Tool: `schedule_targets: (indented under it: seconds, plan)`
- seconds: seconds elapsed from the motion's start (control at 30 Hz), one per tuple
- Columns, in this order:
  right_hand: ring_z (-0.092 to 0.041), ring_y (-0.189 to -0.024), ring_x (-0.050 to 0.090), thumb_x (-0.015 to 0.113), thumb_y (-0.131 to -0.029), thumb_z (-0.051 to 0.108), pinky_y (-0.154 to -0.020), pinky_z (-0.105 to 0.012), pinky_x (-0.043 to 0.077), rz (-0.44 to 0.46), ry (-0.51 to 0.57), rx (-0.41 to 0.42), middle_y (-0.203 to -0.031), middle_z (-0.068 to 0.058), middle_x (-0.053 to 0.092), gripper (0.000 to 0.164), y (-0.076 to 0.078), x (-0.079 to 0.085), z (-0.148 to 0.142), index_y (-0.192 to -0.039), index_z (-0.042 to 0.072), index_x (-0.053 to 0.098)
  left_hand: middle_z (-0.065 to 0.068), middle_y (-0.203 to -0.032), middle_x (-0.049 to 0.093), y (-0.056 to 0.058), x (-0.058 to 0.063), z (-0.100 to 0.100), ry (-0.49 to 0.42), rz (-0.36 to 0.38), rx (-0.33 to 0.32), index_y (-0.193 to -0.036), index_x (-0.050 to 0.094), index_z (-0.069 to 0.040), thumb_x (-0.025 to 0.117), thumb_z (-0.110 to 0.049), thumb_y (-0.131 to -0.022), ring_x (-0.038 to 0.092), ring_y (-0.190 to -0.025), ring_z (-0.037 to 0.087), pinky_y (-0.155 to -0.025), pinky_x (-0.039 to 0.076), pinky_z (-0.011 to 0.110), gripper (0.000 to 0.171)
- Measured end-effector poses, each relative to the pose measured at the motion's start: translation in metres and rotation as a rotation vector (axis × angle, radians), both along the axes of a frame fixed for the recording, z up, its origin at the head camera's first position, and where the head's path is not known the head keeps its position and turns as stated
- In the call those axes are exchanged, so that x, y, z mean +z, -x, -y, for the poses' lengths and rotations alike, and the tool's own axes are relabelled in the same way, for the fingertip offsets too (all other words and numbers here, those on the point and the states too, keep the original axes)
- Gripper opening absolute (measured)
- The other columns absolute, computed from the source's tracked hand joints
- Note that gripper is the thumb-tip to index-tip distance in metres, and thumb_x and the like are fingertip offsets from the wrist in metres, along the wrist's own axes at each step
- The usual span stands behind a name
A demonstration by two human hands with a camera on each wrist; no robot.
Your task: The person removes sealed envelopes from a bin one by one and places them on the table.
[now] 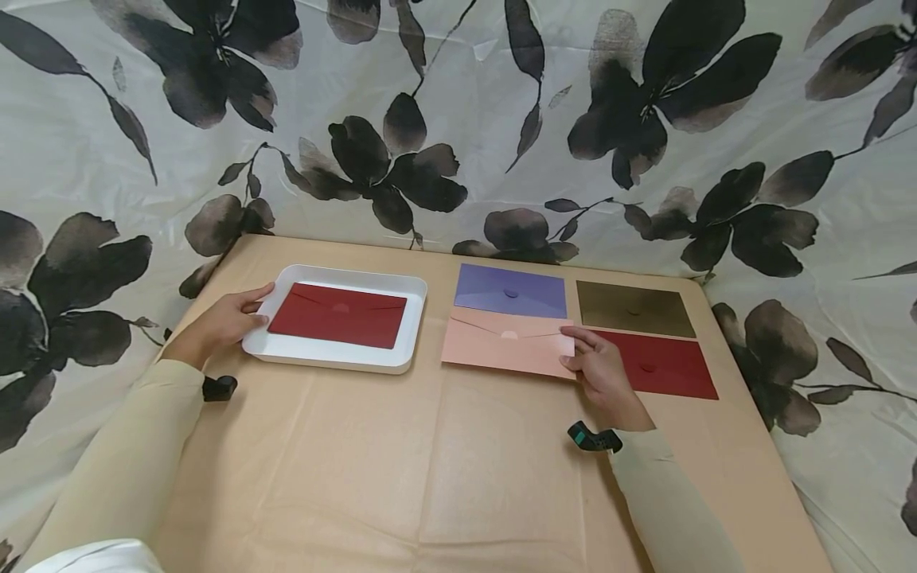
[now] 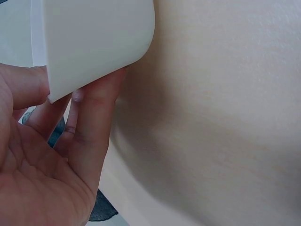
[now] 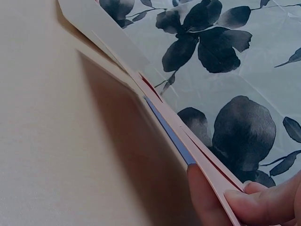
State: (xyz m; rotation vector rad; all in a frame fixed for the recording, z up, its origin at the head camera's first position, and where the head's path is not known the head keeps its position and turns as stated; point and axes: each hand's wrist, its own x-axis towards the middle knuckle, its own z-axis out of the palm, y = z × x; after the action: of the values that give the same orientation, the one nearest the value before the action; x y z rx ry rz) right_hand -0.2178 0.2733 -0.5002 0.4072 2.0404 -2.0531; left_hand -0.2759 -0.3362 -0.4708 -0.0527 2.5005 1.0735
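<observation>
A white tray (image 1: 329, 358) stands at the left of the table with a dark red envelope (image 1: 340, 317) lying in it. My left hand (image 1: 218, 322) grips the tray's left end; in the left wrist view the thumb is at the rim and the fingers (image 2: 96, 117) are under the wall. Right of the tray, my right hand (image 1: 602, 370) pinches a pink envelope (image 1: 494, 346) by its right edge. The right wrist view shows this envelope (image 3: 174, 122) edge-on, raised over the table with its shadow below. It overlaps the lower part of a purple envelope (image 1: 510, 290) in the head view.
Behind and beside my right hand lie an olive-brown envelope (image 1: 634, 309) and a second red envelope (image 1: 662, 364). The light wood-toned table (image 1: 344, 469) meets a floral cloth (image 1: 487, 135) at its back and sides. Each wrist wears a dark band.
</observation>
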Motion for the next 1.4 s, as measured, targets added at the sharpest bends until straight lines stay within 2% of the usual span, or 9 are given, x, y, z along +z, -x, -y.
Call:
schedule_targets:
  seconds: [0.1,0.27,0.5,0.7,1.03,1.23,1.4]
  plan:
    - [-0.007,-0.064,0.042,0.058,-0.097,-0.012,-0.056,-0.022,0.031,0.001,-0.003,0.003,-0.166,-0.014,0.040,0.061,0.000,-0.002,0.000,-0.155,0.002,0.046,0.039,-0.163,0.025,0.000,0.000,0.000,-0.003,0.002,-0.001,-0.166,0.005,-0.015,0.046,-0.004,-0.105,0.030,-0.152,0.055,-0.115,0.040,0.061,0.074]
    - [-0.006,-0.069,0.047,0.057,-0.097,-0.012,-0.057,-0.022,0.033,0.006,-0.005,0.004,-0.165,-0.016,0.041,0.061,0.001,-0.004,0.001,-0.155,0.002,0.046,0.040,-0.163,0.023,-0.001,0.001,0.000,-0.015,0.010,0.009,-0.166,0.005,-0.014,0.046,-0.003,-0.105,0.028,-0.152,0.057,-0.116,0.039,0.062,0.075]
    - [-0.008,-0.063,0.037,0.058,-0.096,-0.012,-0.055,-0.022,0.032,0.014,-0.024,-0.007,-0.162,-0.015,0.044,0.060,0.004,-0.007,0.002,-0.154,0.004,0.048,0.041,-0.162,0.024,0.000,0.000,0.000,-0.011,0.004,0.009,-0.166,0.006,-0.013,0.046,-0.002,-0.105,0.028,-0.152,0.058,-0.116,0.038,0.062,0.074]
    - [-0.008,-0.062,0.040,0.059,-0.097,-0.011,-0.055,-0.022,0.032,0.028,-0.035,-0.019,-0.154,-0.013,0.052,0.059,0.004,-0.009,0.003,-0.153,0.005,0.049,0.040,-0.163,0.024,0.000,-0.001,-0.001,-0.006,0.006,0.011,-0.166,0.006,-0.013,0.046,-0.002,-0.105,0.028,-0.152,0.057,-0.115,0.039,0.062,0.074]
    - [-0.007,-0.061,0.040,0.057,-0.097,-0.012,-0.054,-0.023,0.030,0.018,-0.056,-0.017,-0.159,-0.016,0.047,0.060,0.006,-0.008,0.004,-0.154,0.005,0.048,0.039,-0.164,0.024,0.002,-0.002,0.000,-0.018,0.013,0.019,-0.166,0.006,-0.015,0.046,-0.002,-0.105,0.028,-0.152,0.056,-0.114,0.040,0.060,0.074]
    - [-0.006,-0.073,0.054,0.058,-0.096,-0.013,-0.056,-0.019,0.041,0.021,-0.099,-0.028,-0.157,-0.018,0.051,0.059,0.010,-0.008,0.009,-0.151,0.006,0.052,0.039,-0.163,0.024,0.002,-0.002,0.000,-0.016,0.005,0.015,-0.166,0.006,-0.014,0.046,-0.002,-0.105,0.029,-0.152,0.056,-0.114,0.040,0.060,0.074]
    - [-0.005,-0.076,0.058,0.059,-0.094,-0.014,-0.059,-0.017,0.048,0.014,-0.161,-0.033,-0.148,-0.020,0.059,0.059,0.011,-0.006,0.012,-0.149,0.006,0.055,0.039,-0.162,0.026,0.002,-0.001,0.001,-0.014,-0.010,0.004,-0.166,0.007,-0.011,0.047,-0.001,-0.105,0.029,-0.152,0.055,-0.114,0.040,0.060,0.074]
